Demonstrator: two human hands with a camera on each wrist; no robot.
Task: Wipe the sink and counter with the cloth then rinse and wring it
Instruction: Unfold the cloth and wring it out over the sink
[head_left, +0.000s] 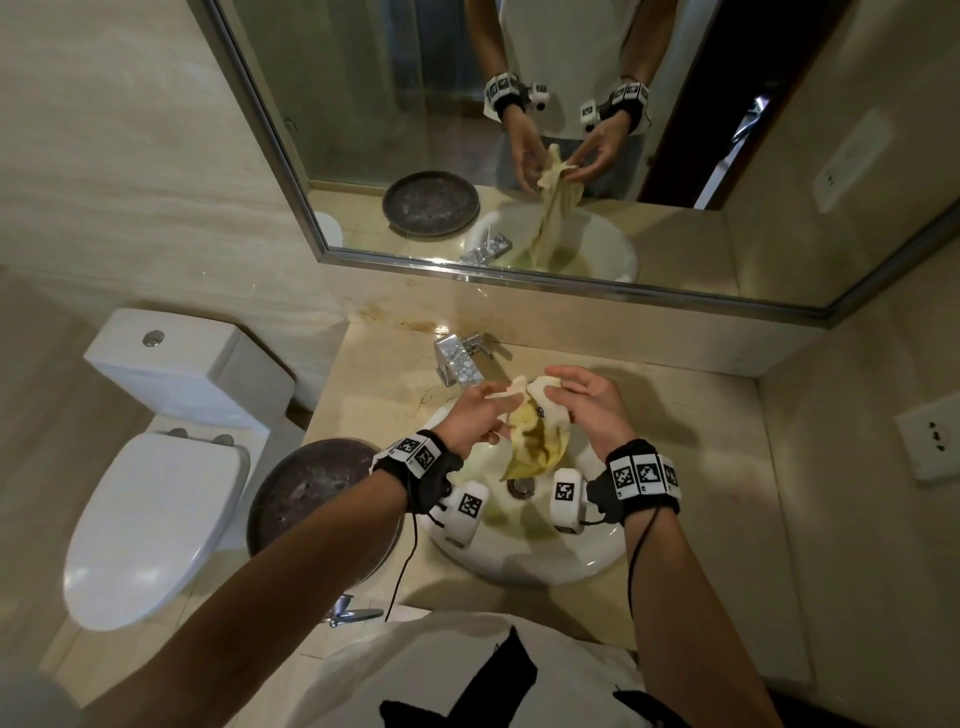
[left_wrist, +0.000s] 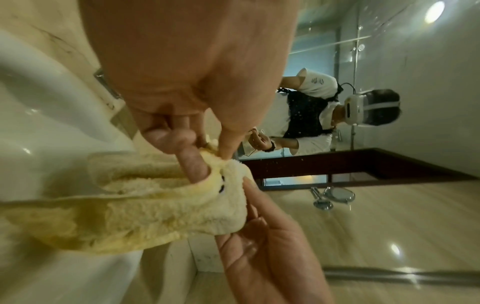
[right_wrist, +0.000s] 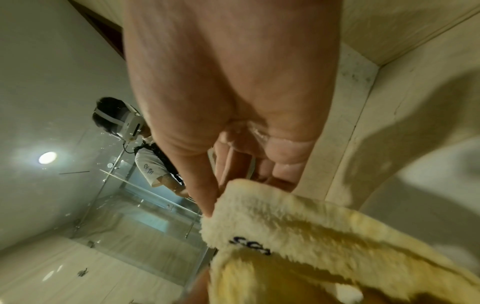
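Observation:
A damp yellow fleece cloth (head_left: 535, 441) hangs over the white sink (head_left: 519, 566), its lower end close to the drain (head_left: 521, 487). My left hand (head_left: 501, 397) pinches its upper left edge; in the left wrist view the thumb and fingers of that hand (left_wrist: 207, 156) nip the cloth (left_wrist: 155, 205). My right hand (head_left: 556, 384) holds the upper right corner. In the right wrist view the thumb of this hand (right_wrist: 215, 197) lies on the cloth (right_wrist: 285, 236) and the fingers go behind it. No water shows at the chrome faucet (head_left: 460, 358).
The beige stone counter (head_left: 701, 457) surrounds the sink. A dark round tray (head_left: 306, 488) sits on its left end, with a white toilet (head_left: 156, 493) beyond that. A mirror (head_left: 519, 130) covers the wall behind; a wall socket (head_left: 930, 436) is at right.

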